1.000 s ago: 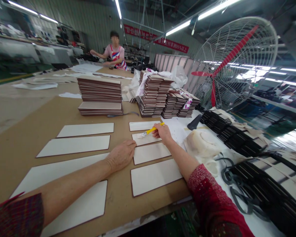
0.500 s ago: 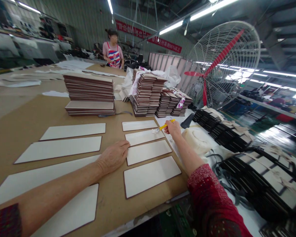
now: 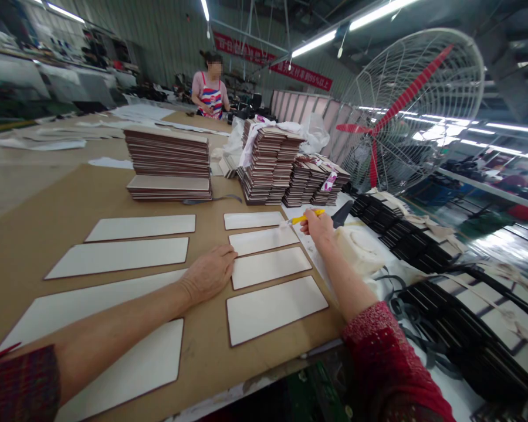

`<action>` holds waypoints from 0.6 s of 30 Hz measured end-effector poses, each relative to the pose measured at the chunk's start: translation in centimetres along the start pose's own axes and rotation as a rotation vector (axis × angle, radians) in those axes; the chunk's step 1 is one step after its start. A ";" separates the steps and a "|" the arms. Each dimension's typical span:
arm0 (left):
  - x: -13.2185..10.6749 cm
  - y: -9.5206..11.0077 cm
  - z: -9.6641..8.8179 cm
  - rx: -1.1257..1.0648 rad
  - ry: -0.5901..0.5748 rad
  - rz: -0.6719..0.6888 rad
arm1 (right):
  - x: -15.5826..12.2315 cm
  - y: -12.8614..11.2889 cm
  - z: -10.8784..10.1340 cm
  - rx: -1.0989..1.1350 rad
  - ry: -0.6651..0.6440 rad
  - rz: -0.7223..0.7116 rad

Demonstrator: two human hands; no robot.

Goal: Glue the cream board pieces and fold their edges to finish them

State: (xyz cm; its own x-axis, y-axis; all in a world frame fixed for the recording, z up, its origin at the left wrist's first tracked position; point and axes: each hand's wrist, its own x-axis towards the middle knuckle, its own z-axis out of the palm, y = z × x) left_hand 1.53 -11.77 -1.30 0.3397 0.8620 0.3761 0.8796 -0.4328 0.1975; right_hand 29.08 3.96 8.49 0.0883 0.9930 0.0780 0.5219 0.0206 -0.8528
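My right hand (image 3: 319, 225) grips a yellow-handled brush (image 3: 307, 217). Its whitish head is over the far right edge of a pale, dark-edged panel (image 3: 259, 241), second from the back in the right column; whether it touches is hard to see. My left hand (image 3: 213, 272) lies palm down with fingers stretched out, fingertips at that panel's left edge. Before and behind it in the same column lie a narrow panel (image 3: 253, 220), a wider panel (image 3: 273, 268) and the nearest panel (image 3: 277, 310). Larger panels (image 3: 118, 259) form a left column, partly covered by my left forearm.
Panel stacks (image 3: 169, 155) stand behind, with taller bundles (image 3: 270, 164) beside them. A whitish container (image 3: 361, 249) sits right of my right hand. Black bundles (image 3: 457, 310) and grey straps (image 3: 416, 316) line the right side. A large fan (image 3: 405, 111) and another person (image 3: 210, 97) are farther back.
The view has shifted, so everything sits slightly farther right. The brush head has moved toward the panel's far edge and its handle lies flatter. My left hand stays at the panel's left edge.
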 end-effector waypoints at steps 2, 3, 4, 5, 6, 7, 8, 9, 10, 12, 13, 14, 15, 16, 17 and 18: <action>0.0 0.1 -0.2 0.001 -0.010 -0.013 | -1.4 -0.6 1.5 0.104 -0.069 0.037; 0.0 0.1 -0.2 0.001 -0.014 -0.021 | -2.1 -0.9 2.4 0.150 -0.109 0.052; -0.1 0.2 -0.3 0.002 -0.016 -0.026 | -2.8 -1.1 3.2 0.190 -0.149 0.066; -0.1 0.2 -0.3 0.003 -0.019 -0.029 | -3.5 -1.4 4.0 0.222 -0.188 0.084; -0.1 0.2 -0.4 0.004 -0.020 -0.029 | -4.1 -1.6 4.7 0.244 -0.222 0.102; -0.1 0.2 -0.4 0.005 -0.020 -0.028 | -4.6 -1.7 5.3 0.260 -0.255 0.121; -0.1 0.2 -0.5 0.006 -0.019 -0.026 | -5.0 -1.7 5.8 0.270 -0.283 0.137; -0.1 0.3 -0.5 0.007 -0.018 -0.024 | -5.3 -1.8 6.2 0.275 -0.309 0.151; -0.1 0.3 -0.5 0.008 -0.016 -0.024 | -5.5 -1.7 6.5 0.277 -0.331 0.162; -0.1 0.4 -0.6 0.010 -0.009 -0.028 | -5.8 -1.6 6.9 0.271 -0.364 0.179; -0.1 0.4 -0.6 0.011 -0.006 -0.031 | -5.8 -1.5 6.9 0.263 -0.374 0.184; -0.1 0.4 -0.7 0.012 -0.003 -0.033 | -5.8 -1.4 6.9 0.252 -0.379 0.188; -0.1 0.4 -0.7 0.014 -0.001 -0.034 | -5.7 -1.3 6.8 0.238 -0.379 0.191; -0.1 0.4 -0.7 0.015 -0.002 -0.035 | -5.5 -1.2 6.5 0.222 -0.373 0.192; -0.1 0.4 -0.7 0.017 -0.003 -0.035 | -5.2 -1.1 6.3 0.205 -0.363 0.191; -0.2 0.4 -0.7 0.018 -0.005 -0.035 | -4.9 -0.9 5.9 0.186 -0.348 0.189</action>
State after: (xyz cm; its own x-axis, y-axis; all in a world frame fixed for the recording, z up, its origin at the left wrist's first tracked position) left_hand 1.60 -12.27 -0.63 0.3107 0.8777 0.3648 0.8968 -0.3979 0.1935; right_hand 23.18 -0.28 5.84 -0.1403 0.9606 -0.2401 0.3592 -0.1766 -0.9164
